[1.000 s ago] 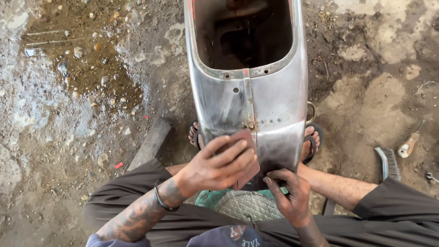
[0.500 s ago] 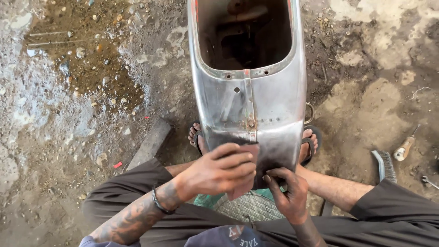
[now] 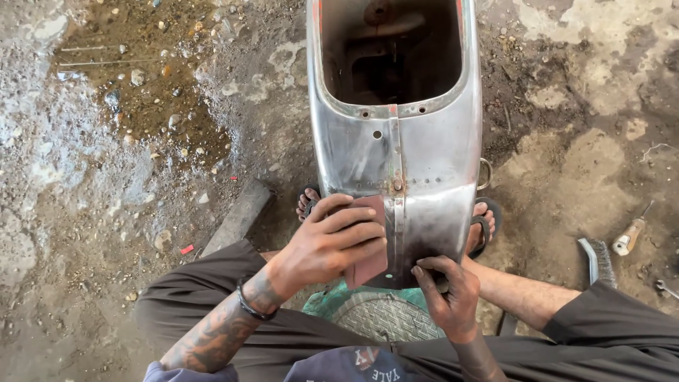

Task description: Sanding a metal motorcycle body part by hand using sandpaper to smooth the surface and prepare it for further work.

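Sandpaper [image 3: 368, 244] under left hand [image 3: 329, 244] rubs hollow metal shell [image 3: 424, 163].

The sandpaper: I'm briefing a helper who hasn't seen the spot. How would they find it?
Start at the bare metal scooter body standing on the dirt floor. At its near end, left of the centre seam, the left hand presses the sandpaper flat. It is the only reddish-brown sheet there.

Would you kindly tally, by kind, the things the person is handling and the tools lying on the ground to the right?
Bare metal scooter body: 1
Reddish sandpaper sheet, under the left hand: 1
Wire brush: 1
Wooden-handled tool: 1
Wrench: 1
Total: 5
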